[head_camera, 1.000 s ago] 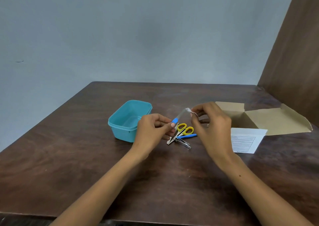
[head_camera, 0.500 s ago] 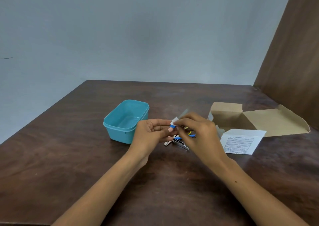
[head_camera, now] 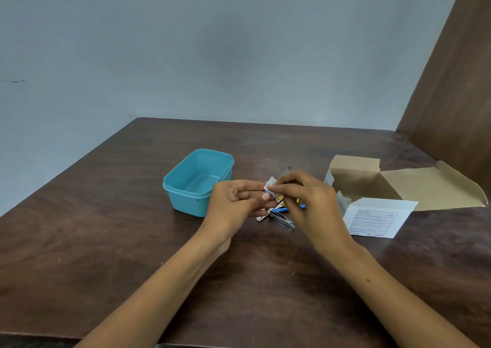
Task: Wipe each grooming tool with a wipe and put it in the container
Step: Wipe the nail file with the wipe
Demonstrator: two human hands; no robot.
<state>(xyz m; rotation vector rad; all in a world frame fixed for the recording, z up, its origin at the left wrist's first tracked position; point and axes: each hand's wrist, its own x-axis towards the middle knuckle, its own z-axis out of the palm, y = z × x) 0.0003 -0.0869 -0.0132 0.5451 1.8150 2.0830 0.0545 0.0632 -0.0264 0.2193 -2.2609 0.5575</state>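
Observation:
My left hand grips the blue handle end of a thin metal grooming tool, whose grey tip sticks up behind my right fingers. My right hand pinches a small white wipe around the tool close to my left fingertips. Under both hands lies a small pile of other tools: a silver nail clipper, a blue-handled piece and yellow-handled scissors, mostly hidden. An open teal container stands just left of my left hand, with nothing visible inside.
An open cardboard box with spread flaps lies to the right on the dark wooden table, its white printed flap near my right wrist. A brown panel rises at the far right. A grey wall is behind.
My right hand slid the wipe down the tool from its tip towards the blue handle. Both hands dropped a little closer to the pile of tools.

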